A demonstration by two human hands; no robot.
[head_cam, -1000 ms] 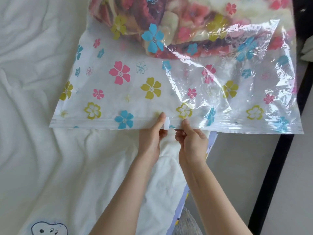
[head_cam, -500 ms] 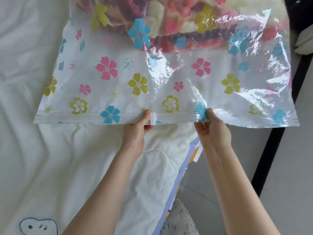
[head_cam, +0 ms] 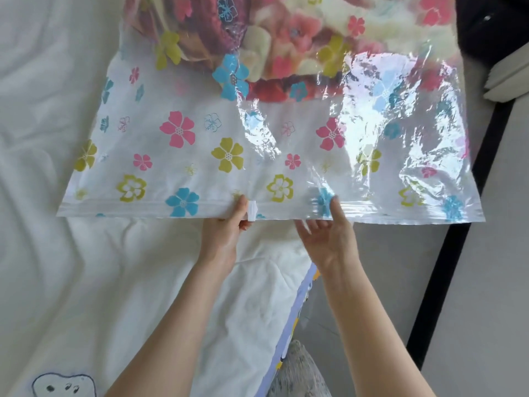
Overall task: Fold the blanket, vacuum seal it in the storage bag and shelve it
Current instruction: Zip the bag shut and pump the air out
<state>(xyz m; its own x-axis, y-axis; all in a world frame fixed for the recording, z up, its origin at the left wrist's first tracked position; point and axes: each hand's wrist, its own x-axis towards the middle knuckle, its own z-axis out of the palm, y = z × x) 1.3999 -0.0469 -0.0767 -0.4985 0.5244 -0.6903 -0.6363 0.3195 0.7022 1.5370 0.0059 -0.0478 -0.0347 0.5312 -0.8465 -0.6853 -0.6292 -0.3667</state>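
Head view. The storage bag [head_cam: 257, 156] lies flat on the bed [head_cam: 57, 267], spanning the centre of the frame from the upper edge down to mid-height, with its right end overhanging the bed edge. The bag is clear, glossy plastic printed with pink, yellow and blue flowers; its right half is wrinkled and shows strong glare. The folded blanket [head_cam: 286, 32], patterned in red, pink and cream florals, sits inside the bag at the top centre of the frame. A zip strip [head_cam: 143, 209] runs along the near edge of the bag. A small white slider clip [head_cam: 253, 210] sits on this strip near its midpoint.

The left hand [head_cam: 226, 227] pinches the slider clip between thumb and fingers. The right hand [head_cam: 326, 233], just right of the clip, holds the bag edge: thumb on top of the plastic, fingers loosely spread beneath.
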